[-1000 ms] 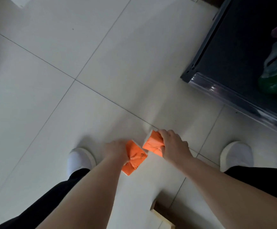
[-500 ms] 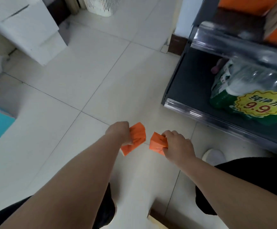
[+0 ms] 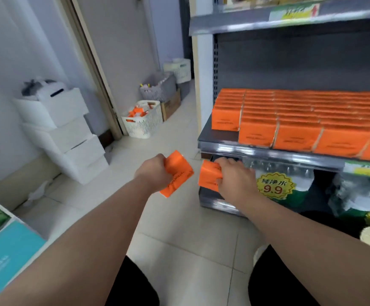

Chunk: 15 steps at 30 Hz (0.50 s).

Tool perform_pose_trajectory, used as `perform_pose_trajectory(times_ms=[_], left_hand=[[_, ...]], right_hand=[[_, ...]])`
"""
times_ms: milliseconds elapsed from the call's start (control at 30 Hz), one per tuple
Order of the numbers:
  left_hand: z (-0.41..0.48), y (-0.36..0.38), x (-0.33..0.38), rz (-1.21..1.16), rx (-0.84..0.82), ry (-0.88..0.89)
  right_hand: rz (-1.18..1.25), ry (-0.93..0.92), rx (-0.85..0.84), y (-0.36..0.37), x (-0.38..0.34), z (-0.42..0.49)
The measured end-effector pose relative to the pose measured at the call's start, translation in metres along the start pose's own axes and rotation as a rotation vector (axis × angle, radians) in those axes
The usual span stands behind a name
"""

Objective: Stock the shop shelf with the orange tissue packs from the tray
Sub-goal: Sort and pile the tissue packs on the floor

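The shop shelf (image 3: 216,133) is standing ahead and to the right of both hands, with its middle board running just above the right hand. Rows of stocked orange packs (image 3: 294,120) are filling that board, faces turned outward so a shopper can read them. The leftmost column is sitting a little further back than the rest, leaving a bare strip at the front corner. I'd judge that is where the next packs are heading.

Under the board, close beside the right hand, shrink-wrapped bottled water (image 3: 276,173) with a yellow price sticker is taking up the bottom level. Far beyond the left hand, by the wall, a white basket (image 3: 144,127) is holding a jumble of orange and white items. Whether that is the tray I can't say, and no tray is showing plainly.

The left hand (image 3: 152,176) is gripping one orange tissue pack (image 3: 177,173) by its near end, fingers curled round it, so the pack is sticking out tilted toward the shelf. The right hand (image 3: 234,180) is clutching a second tissue pack (image 3: 209,176), fingers wrapped over its top. The two packs are riding near each other in the air but not touching, both below the board. Carrying one in each hand looks like a way of shelving two per trip.
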<state>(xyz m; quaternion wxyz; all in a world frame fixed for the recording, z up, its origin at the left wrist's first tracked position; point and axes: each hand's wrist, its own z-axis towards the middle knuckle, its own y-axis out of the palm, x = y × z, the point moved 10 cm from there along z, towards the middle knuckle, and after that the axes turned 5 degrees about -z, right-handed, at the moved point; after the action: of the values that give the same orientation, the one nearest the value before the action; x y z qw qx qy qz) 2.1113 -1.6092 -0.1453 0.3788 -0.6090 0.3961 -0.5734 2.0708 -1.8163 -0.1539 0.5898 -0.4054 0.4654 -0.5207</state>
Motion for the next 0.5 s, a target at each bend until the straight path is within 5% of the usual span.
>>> perform_pose_trajectory(times_ms=[200, 500], left_hand=[[-0.008, -0.043, 0.073, 0.051, 0.104, 0.127], [0.07, -0.014, 0.148, 0.096, 0.06, 0.206]], right_hand=[[-0.024, 0.046, 0.087, -0.078, 0.046, 0.023], [-0.061, 0.171, 0.24, -0.112, 0.126, 0.097]])
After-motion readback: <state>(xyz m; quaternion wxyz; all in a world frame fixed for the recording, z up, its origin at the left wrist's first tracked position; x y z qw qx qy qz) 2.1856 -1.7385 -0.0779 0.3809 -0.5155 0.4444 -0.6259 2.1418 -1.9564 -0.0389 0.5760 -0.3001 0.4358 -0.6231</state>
